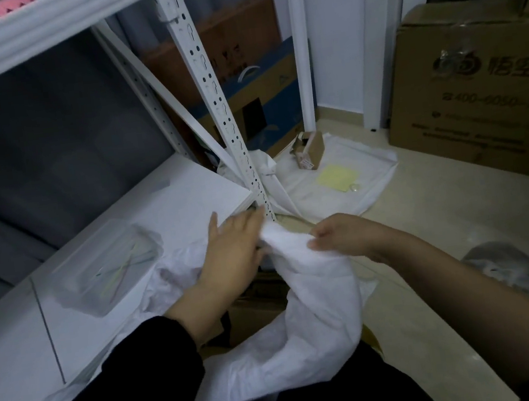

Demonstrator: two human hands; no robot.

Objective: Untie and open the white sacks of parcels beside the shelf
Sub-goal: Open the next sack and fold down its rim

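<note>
From my seat I saw the sack (pixel 321 310) low in the view, at about 6 o'clock, lying against the person's lap with its neck lifted between the two hands, just in front of the shelf (pixel 163 207). I judged the neck was held high so that the tie, if there was one, came free of the weight below; the tie itself I could not see, because the cloth was blurred there. The right hand (pixel 345 235) came in from 4 o'clock, wrist bent, and its fingers (pixel 315 242) were curled and pinched the gathered cloth. The left hand (pixel 229 252) came from 7 o'clock in a dark sleeve, with its back to the camera and its thumb raised. Its fingers were nearly straight and pointed to 1 o'clock toward the post (pixel 207 83). It lay against the cloth, gripping nothing that I could see, probably to spread the mouth. A second sack (pixel 376 168) lay flat on the floor at 1 o'clock, behind the post, and a carton (pixel 478 98) stood at 2 o'clock.
</note>
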